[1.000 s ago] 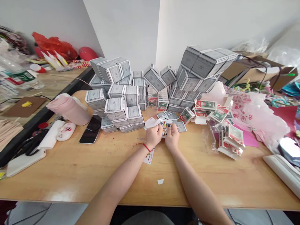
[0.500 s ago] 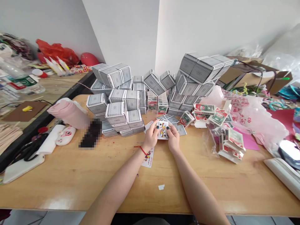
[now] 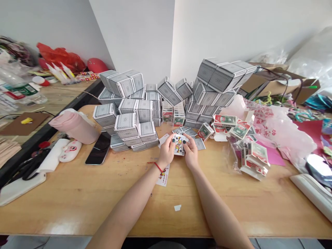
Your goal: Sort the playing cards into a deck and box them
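Observation:
Between my two hands is a playing card, a queen, face up; whether more cards lie under it I cannot tell. My left hand grips its left side, thumb on the face. On the opposite side, my right hand is closed on it with the thumb on top. A joker card lies on the table beneath my left wrist. Just beyond my hands, loose cards lie face down with grey patterned backs. Folded blocks with the same card-back pattern are stacked behind.
Opened card boxes and plastic wrap lie to the right, by a pinkish plastic bag. At left are a phone, a pink cylindrical item and scissors. A paper scrap lies near the front edge.
The camera view has shifted very slightly. Both hands keep the card in nearly the same place, with the right fingers moving a little at its edge.

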Available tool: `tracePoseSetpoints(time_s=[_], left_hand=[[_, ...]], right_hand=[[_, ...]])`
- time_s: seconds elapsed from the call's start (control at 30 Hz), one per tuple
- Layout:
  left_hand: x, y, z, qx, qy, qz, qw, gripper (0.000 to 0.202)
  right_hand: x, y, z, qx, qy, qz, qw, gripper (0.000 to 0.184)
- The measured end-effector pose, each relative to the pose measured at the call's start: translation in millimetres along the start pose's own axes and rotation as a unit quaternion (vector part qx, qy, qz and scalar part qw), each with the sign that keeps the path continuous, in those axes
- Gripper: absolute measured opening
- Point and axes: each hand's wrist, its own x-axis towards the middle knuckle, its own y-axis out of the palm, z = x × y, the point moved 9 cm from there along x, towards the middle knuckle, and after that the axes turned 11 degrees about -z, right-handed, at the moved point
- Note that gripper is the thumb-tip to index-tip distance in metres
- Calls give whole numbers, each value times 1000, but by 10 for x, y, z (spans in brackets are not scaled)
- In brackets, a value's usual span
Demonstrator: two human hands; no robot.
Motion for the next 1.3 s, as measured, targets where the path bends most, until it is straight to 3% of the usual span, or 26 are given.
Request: tracePoseSetpoints(time_s=[0.3,0.53,0.73,0.87,1.3], left_hand=[[8,10,31,-5,-11,-8,1000,32],[4,27,75,-41,-28,-11,999,28],[24,37,157,-134,-85,-5,987,23],[24,74,210,-186,-130,20,974,22],[5,70,206,-158,-131,22,978,27]], right_hand=[[-8,-25,10,-5,2,-12,1000,38],[40,-73,-132,-9,38,-30,999,34],[45,-32,-140,10,43,-12,999,30],[42,0,-111,3,41,8,999,41],[52,-15,-136,-2,43,16,999,38]])
